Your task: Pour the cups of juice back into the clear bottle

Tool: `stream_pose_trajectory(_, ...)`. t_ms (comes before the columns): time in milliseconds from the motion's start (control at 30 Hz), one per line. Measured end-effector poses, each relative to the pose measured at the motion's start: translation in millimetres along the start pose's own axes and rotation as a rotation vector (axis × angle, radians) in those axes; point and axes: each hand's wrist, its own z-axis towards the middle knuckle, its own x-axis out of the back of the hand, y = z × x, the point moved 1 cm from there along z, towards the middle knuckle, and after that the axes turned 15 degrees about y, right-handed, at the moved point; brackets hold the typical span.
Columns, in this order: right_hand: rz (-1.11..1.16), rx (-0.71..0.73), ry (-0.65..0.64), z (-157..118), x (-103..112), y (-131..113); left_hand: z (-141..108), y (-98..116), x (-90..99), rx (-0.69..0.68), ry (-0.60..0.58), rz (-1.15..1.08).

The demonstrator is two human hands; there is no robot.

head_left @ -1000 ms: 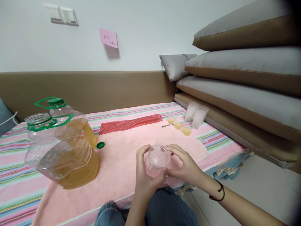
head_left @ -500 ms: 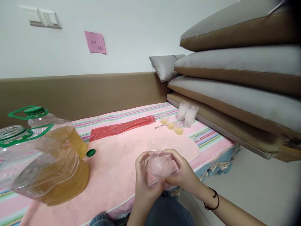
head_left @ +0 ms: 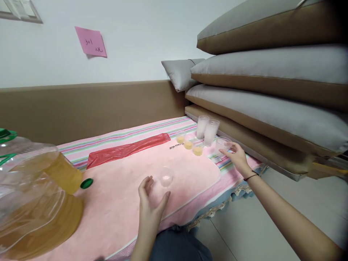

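Note:
My right hand reaches out to the right with its fingers around a clear plastic cup, just beside two stacks of clear cups. Nearer to me, a single clear cup stands on the pink cloth. My left hand is close to that cup on its left side, thumb and fingers spread, holding nothing. Three cups with some yellow liquid stand in a group left of the stacks.
Large plastic jugs of amber liquid stand at the left, with a green cap beside them. A red plastic bag lies along the back. Stacked grey-and-brown cushions rise at the right, overhanging the bed's edge.
My hands have come apart from the cup they held together. The right hand has moved right towards the stacks with a cup; the left has opened. The view has turned right.

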Motion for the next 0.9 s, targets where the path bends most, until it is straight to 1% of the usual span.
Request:
stream_pose_trajectory(67, -0.009, -0.023, 0.019, 18.3, -2.2, 21.5, 2.5, -12.9, -5.5, 0.021, -0.024, 0.036)
stream_pose_trajectory(133, -0.015, -0.033, 0.017, 28.7, -7.2, 36.2, 4.1, -24.2, -11.6, 0.007, -0.052, 0.111)
stream_pose_trajectory(233, -0.020, -0.027, -0.012, 35.2, -16.8, 49.4, 4.3, -35.0, -21.1, -0.007, -0.092, 0.200)
stream_pose_trajectory(300, -0.029, -0.024, -0.036, 36.4, -22.2, 54.6, 3.1, -37.9, -26.9, -0.003, -0.090, 0.228)
stream_pose_trajectory(367, -0.046, -0.027, -0.053, 36.1, -24.7, 56.7, 1.3, -38.6, -31.4, 0.006, -0.061, 0.236)
stream_pose_trajectory(433, -0.070, -0.034, -0.062, 34.2, -23.0, 54.3, -0.2, -38.1, -35.4, 0.018, -0.034, 0.234)
stream_pose_trajectory(500, -0.099, -0.055, -0.058, 28.5, -15.8, 46.5, -0.3, -37.1, -39.6, 0.020, -0.024, 0.234)
stream_pose_trajectory(567, -0.114, -0.087, -0.027, 15.5, -3.1, 34.4, 1.8, -35.5, -44.1, 0.012, -0.023, 0.227)
stream_pose_trajectory(600, -0.102, -0.090, -0.026, 4.7, 4.8, 27.5, 3.6, -34.4, -46.2, 0.009, -0.022, 0.215)
stream_pose_trajectory(633, -0.081, -0.101, 0.034, -9.2, 14.2, 20.8, 5.9, -33.0, -47.8, 0.007, -0.018, 0.195)
stream_pose_trajectory(700, -0.022, -0.087, 0.053, -47.7, 33.3, 9.3, 10.9, -29.5, -48.2, -0.002, 0.002, 0.149)
stream_pose_trajectory(733, -0.014, -0.093, 0.038, -71.8, 42.8, 5.3, 13.2, -27.5, -46.4, -0.011, 0.017, 0.131)
stream_pose_trajectory(767, -0.004, -0.096, 0.001, -98.3, 51.7, 2.6, 15.1, -25.4, -43.2, -0.021, 0.035, 0.120)
stream_pose_trajectory(833, -0.038, -0.078, -0.129, -155.5, 67.4, 0.7, 17.4, -21.3, -32.9, -0.040, 0.072, 0.117)
stream_pose_trajectory(867, -0.066, -0.037, -0.199, -184.3, 73.8, 1.0, 17.7, -19.7, -26.6, -0.044, 0.087, 0.118)
stream_pose_trajectory(900, -0.088, 0.027, -0.312, -212.3, 78.7, 1.9, 17.5, -18.3, -20.0, -0.043, 0.098, 0.116)
